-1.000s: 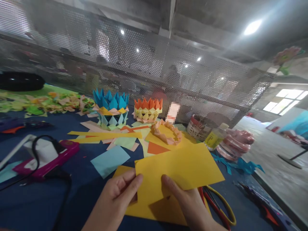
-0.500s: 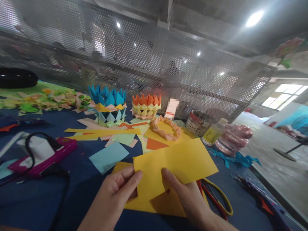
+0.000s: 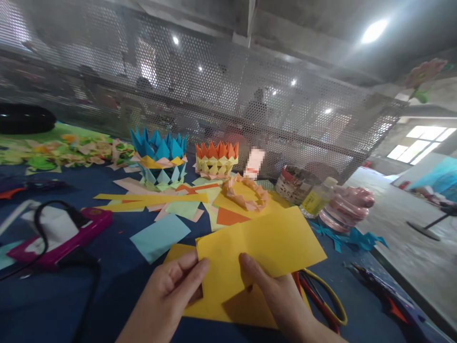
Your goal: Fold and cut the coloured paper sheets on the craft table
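Observation:
Both my hands hold a rectangular piece of yellow paper (image 3: 274, 240) above the table. My left hand (image 3: 169, 288) pinches its left edge between thumb and fingers. With the thumb on top and the fingers hidden beneath, my right hand (image 3: 282, 297) grips its lower edge. Below lies a larger yellow sheet (image 3: 214, 309), partly covered by my hands and the held paper. Scissors (image 3: 326, 300) with red and yellow handles lie beside my right wrist, their blades hidden. A light blue paper piece (image 3: 160, 237) rests to the left of the held paper.
Folded-paper rings, one blue-topped (image 3: 159, 159), one orange-topped (image 3: 217, 159), and a peach one (image 3: 246, 193), stand behind paper strips. A magenta power strip (image 3: 67, 240) lies left. At right are a bottle (image 3: 319, 197), a pink figurine (image 3: 346, 207) and a glue gun (image 3: 387, 295).
My hands keep the same grip on the yellow paper, which has tilted very slightly. The view has shifted a little; nothing was let go.

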`<state>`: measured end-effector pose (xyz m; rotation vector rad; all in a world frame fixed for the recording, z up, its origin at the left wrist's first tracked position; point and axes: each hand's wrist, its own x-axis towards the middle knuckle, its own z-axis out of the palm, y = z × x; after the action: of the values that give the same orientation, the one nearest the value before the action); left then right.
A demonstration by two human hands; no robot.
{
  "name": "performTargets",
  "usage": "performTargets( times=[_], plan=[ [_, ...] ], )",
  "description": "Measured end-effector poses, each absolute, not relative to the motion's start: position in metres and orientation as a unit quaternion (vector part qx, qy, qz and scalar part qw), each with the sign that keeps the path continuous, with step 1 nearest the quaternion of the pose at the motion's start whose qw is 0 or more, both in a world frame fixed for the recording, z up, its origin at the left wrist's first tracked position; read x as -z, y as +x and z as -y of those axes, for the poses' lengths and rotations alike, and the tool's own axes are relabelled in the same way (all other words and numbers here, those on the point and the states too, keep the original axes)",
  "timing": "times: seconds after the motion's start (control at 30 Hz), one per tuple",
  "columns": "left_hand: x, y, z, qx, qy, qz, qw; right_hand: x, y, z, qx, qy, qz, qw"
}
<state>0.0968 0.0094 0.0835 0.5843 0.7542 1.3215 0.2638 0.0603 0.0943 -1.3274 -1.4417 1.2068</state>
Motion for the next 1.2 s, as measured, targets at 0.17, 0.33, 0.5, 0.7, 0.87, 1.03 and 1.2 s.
performTargets(
  times=[0.17, 0.33, 0.5, 0.7, 0.87, 1.03, 1.2],
  plan=[
    [-0.082, 0.095, -0.010, -0.588, 0.269, -0.319, 0.693, -0.092, 0.263, -0.060, -0.493, -0.527, 0.559, 0.408],
    [-0.084, 0.094, -0.010, -0.581, 0.276, -0.311, 0.700, -0.089, 0.262, -0.061, -0.511, -0.519, 0.543, 0.417],
    [-0.083, 0.093, -0.009, -0.577, 0.273, -0.332, 0.694, -0.085, 0.264, -0.063, -0.513, -0.513, 0.544, 0.421],
    [-0.082, 0.093, -0.010, -0.572, 0.269, -0.323, 0.704, -0.084, 0.263, -0.063, -0.509, -0.513, 0.551, 0.418],
    [-0.087, 0.094, -0.009, -0.572, 0.261, -0.324, 0.707, -0.083, 0.265, -0.064, -0.497, -0.500, 0.572, 0.420],
    [-0.084, 0.093, -0.009, -0.572, 0.261, -0.318, 0.710, -0.086, 0.266, -0.063, -0.486, -0.504, 0.582, 0.413],
    [-0.083, 0.093, -0.008, -0.563, 0.255, -0.306, 0.724, -0.093, 0.265, -0.058, -0.481, -0.509, 0.586, 0.407]
  ],
)
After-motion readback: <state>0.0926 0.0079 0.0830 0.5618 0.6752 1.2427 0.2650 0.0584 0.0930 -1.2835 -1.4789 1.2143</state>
